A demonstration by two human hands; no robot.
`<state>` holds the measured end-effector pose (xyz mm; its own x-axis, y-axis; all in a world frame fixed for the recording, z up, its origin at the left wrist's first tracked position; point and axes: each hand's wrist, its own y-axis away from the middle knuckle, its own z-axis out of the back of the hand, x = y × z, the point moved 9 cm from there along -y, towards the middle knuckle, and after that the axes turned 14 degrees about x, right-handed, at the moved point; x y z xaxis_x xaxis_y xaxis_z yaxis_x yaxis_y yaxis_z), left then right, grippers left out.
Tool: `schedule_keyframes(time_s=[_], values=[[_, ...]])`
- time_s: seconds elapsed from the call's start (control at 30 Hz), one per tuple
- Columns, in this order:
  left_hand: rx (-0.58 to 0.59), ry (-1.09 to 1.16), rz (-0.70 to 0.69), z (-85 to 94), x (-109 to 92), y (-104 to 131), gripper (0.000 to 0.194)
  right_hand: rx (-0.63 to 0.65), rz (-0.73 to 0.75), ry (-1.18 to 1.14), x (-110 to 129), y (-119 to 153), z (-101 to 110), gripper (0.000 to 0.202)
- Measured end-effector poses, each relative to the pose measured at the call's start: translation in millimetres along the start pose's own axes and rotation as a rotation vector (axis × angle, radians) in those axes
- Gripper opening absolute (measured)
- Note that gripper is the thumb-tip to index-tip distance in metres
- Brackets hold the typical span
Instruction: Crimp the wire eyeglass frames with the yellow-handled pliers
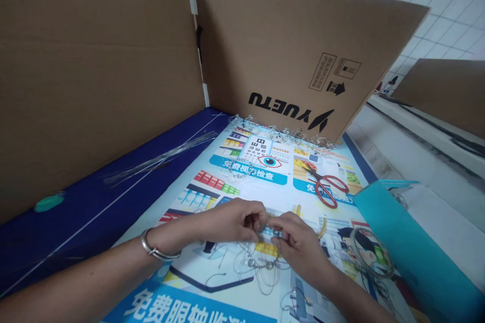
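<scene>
My left hand, with a silver bangle on its wrist, is closed in a pinch over the printed sheet. Facing it, my right hand pinches too, its fingertips almost touching the left ones. Between them runs a thin wire piece with small clear beads; the exact grip points are hidden by the fingers. Just below hang or lie loops of thin wire with clear round beads; I cannot tell whether they join the held piece.
Red-handled scissors lie beyond my right hand. A teal box and a wire coil are at right. Straight wires lie at left. Beaded wire pieces line the foot of the cardboard wall.
</scene>
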<state>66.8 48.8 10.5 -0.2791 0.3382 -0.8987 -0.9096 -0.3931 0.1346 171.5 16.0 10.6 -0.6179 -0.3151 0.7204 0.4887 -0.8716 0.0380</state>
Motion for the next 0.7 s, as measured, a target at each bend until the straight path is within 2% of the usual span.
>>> schedule_keyframes(time_s=[0.27, 0.37, 0.57, 0.7], values=[[0.059, -0.054, 0.005, -5.3, 5.9, -1.9, 0.007, 0.009, 0.095, -0.013, 3.0, 0.3, -3.7, 0.041], [0.052, -0.097, -0.001, -5.6, 4.0, -2.1, 0.006, 0.018, 0.107, 0.016, 4.4, -0.2, -3.0, 0.040], [0.063, -0.187, -0.026, -7.0, -3.4, -2.0, 0.007, 0.114, 0.152, 0.042, 11.6, -0.9, -5.5, 0.042], [0.080, -0.197, -0.028, -9.2, -3.0, -2.9, 0.007, 0.088, 0.171, 0.026, 12.3, 0.4, -5.1, 0.040]])
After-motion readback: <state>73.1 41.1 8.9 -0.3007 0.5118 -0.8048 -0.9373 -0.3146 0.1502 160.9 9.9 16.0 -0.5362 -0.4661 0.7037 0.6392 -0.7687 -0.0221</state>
